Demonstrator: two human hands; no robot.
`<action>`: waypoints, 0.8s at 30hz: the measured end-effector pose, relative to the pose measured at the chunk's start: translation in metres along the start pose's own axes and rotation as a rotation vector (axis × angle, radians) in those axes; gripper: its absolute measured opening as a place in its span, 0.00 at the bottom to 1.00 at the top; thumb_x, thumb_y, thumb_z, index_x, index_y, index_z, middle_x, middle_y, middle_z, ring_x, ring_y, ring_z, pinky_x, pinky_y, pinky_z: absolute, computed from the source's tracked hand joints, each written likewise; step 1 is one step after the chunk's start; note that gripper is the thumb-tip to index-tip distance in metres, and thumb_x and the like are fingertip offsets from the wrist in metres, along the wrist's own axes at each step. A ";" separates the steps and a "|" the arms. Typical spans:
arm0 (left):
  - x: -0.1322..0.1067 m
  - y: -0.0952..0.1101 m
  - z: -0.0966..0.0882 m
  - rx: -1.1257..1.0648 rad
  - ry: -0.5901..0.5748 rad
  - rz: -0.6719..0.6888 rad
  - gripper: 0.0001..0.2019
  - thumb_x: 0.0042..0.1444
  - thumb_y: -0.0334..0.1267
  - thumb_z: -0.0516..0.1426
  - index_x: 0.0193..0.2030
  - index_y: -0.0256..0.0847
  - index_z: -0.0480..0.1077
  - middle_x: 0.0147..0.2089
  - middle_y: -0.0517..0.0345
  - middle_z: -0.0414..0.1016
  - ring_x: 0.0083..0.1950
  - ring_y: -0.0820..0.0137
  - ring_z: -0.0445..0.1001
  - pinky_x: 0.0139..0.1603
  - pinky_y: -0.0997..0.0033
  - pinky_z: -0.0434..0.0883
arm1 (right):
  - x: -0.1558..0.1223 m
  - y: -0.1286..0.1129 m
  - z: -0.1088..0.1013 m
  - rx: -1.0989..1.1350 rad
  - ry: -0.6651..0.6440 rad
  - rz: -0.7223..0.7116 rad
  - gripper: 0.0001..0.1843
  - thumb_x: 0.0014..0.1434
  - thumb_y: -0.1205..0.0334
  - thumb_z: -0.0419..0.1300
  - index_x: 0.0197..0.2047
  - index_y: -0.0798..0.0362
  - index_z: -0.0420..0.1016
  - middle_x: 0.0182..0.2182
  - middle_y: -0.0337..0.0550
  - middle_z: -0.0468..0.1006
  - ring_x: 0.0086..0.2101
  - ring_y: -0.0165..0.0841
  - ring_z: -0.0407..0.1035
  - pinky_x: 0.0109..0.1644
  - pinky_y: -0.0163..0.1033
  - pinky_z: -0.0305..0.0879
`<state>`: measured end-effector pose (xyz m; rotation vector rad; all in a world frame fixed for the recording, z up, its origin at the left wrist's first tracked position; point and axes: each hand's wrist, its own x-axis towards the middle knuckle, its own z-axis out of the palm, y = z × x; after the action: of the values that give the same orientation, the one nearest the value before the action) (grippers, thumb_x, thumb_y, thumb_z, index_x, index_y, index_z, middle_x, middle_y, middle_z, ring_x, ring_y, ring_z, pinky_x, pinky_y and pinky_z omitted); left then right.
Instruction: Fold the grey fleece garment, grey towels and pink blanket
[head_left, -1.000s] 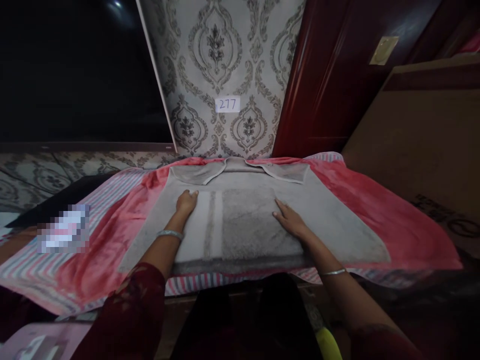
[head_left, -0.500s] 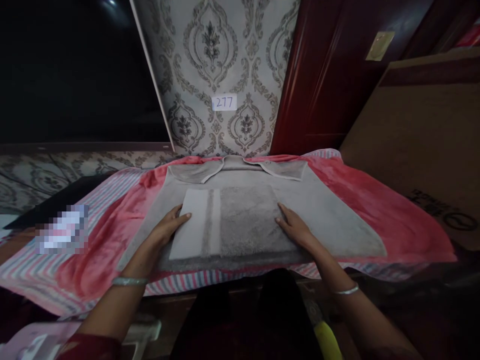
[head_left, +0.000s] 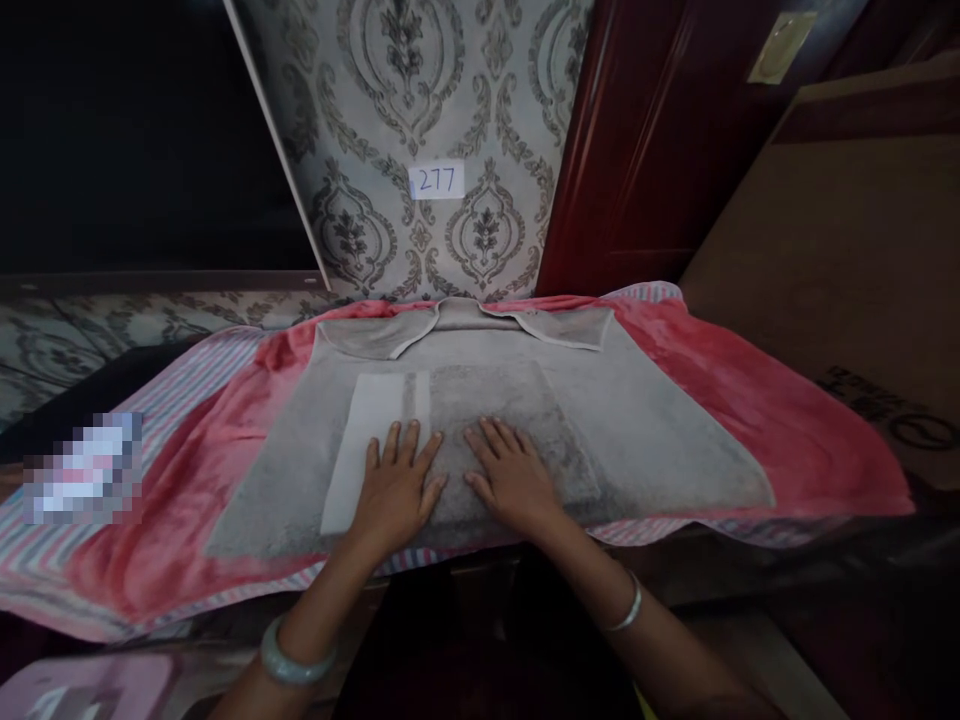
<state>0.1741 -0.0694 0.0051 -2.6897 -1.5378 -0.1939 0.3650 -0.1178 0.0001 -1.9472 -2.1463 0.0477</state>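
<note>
A folded grey towel (head_left: 487, 390) with a white band at its left side lies on a larger spread grey cloth (head_left: 660, 430). My left hand (head_left: 397, 490) rests flat on the towel, partly over the white band, fingers spread. Just right of it, my right hand (head_left: 514, 475) also lies flat on the grey part, fingers apart. Two flaps (head_left: 570, 326) of the larger cloth are turned down at its far edge. Beneath everything a red plush blanket (head_left: 810, 440) shows on both sides.
A striped cloth (head_left: 52, 560) covers the table under the blanket. To the right stands a large cardboard box (head_left: 840, 240); a dark screen (head_left: 135, 140) is at the left. A paper marked 277 (head_left: 437, 180) hangs on the patterned wall. Something blurred out (head_left: 82, 468) sits at the left.
Both hands have moved inward from the towel's side edges and now lie flat on top of it. The view has shifted slightly.
</note>
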 end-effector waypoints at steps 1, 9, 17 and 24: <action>-0.001 0.000 0.002 0.009 0.006 0.006 0.30 0.64 0.51 0.50 0.72 0.52 0.56 0.77 0.50 0.47 0.77 0.47 0.42 0.72 0.36 0.45 | -0.004 0.009 0.001 -0.007 0.011 0.020 0.33 0.69 0.46 0.47 0.73 0.48 0.54 0.73 0.47 0.49 0.71 0.44 0.42 0.72 0.55 0.39; -0.001 -0.003 0.000 0.034 0.080 0.043 0.28 0.66 0.49 0.49 0.72 0.49 0.58 0.75 0.46 0.52 0.76 0.45 0.47 0.70 0.34 0.51 | -0.053 0.086 0.011 0.004 0.151 0.287 0.33 0.70 0.50 0.43 0.73 0.54 0.53 0.71 0.50 0.54 0.70 0.41 0.46 0.70 0.55 0.48; 0.012 -0.027 -0.016 -0.127 -0.039 0.081 0.27 0.64 0.50 0.50 0.69 0.48 0.63 0.74 0.48 0.55 0.75 0.50 0.52 0.70 0.41 0.57 | -0.030 0.109 -0.016 0.027 0.172 0.264 0.28 0.69 0.51 0.46 0.69 0.48 0.64 0.69 0.50 0.58 0.68 0.48 0.50 0.66 0.59 0.55; 0.089 -0.041 -0.046 -0.100 0.028 -0.020 0.28 0.67 0.44 0.45 0.71 0.34 0.58 0.73 0.40 0.56 0.74 0.56 0.54 0.72 0.49 0.56 | 0.091 0.055 -0.047 0.084 0.010 0.147 0.34 0.69 0.51 0.50 0.75 0.45 0.48 0.73 0.49 0.46 0.70 0.47 0.44 0.69 0.59 0.48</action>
<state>0.1793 0.0237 0.0606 -2.7348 -1.5887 -0.3161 0.4210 -0.0290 0.0497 -2.0486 -1.9583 0.1507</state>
